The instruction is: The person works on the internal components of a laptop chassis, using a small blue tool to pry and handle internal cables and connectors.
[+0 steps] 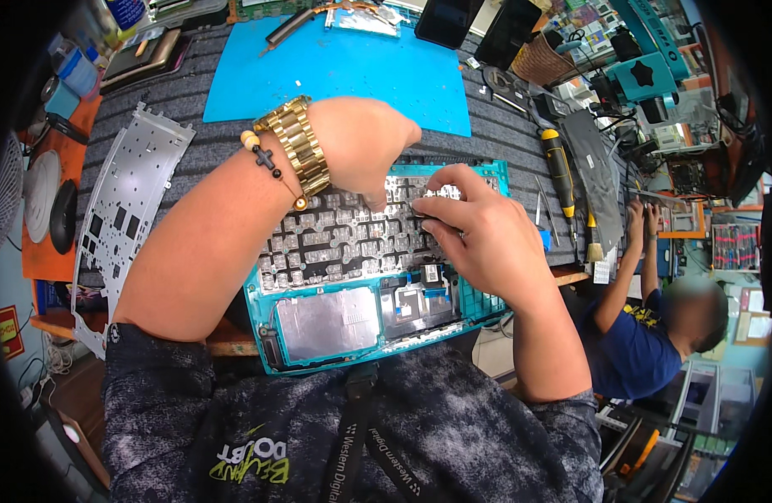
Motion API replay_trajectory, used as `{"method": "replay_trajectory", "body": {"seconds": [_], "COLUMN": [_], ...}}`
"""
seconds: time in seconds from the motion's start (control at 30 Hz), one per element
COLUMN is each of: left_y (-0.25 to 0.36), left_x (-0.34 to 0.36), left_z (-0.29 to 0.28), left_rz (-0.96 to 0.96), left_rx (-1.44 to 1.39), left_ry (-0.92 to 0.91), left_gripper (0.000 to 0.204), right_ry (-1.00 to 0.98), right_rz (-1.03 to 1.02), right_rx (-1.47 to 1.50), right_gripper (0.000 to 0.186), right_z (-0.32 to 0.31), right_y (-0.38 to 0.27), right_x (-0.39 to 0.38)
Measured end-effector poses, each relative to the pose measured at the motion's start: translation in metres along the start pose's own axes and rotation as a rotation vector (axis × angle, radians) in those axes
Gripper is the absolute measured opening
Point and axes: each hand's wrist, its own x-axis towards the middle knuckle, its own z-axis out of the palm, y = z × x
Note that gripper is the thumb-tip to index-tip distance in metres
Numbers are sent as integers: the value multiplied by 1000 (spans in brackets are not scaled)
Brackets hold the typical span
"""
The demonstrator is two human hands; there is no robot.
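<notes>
A teal laptop top case (314,362) lies tilted across the table's edge and my lap, its inner side up. The silver metal backing of its keyboard (331,239) fills the far part, and a grey battery-like panel (327,325) the near left. My left hand (361,147), with a gold watch at its wrist, grips the case at its far edge. Its thumb rests on the keyboard backing, while the other fingertips are hidden. Thumb and fingers of my right hand (478,226) are pinched together on the backing, right of centre. What they pinch, if anything, is too small to make out.
A perforated silver plate (134,193) lies at left. A blue mat (335,80) bears a hand tool. A yellow-and-black screwdriver (558,172), tweezers (547,210) and a brush (594,243) lie at right. Another person (654,335) works farther right.
</notes>
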Motion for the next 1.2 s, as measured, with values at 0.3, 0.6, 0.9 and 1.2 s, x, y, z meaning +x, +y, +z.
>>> {"method": "replay_trajectory", "body": {"seconds": [0.3,0.6,0.9,1.2], "left_y": [0,1,1,-2], "left_x": [0,-1,-2,-1], "left_z": [0,-2,-1,2], "left_rz": [2,-21,-15,15], "left_rx": [-12,-33,-38,-31], "left_ry": [8,1,22,39], "left_gripper": [71,70,72,69], "right_ry": [37,-38,-126,-226], "right_rz": [-140,-153,-195,-72], "right_rx": [-144,-213,-200,141], "right_gripper": [22,21,25,30], "right_z": [0,-7,-12,-13], "right_y": [4,7,12,28], "right_x": [1,5,15,25]}}
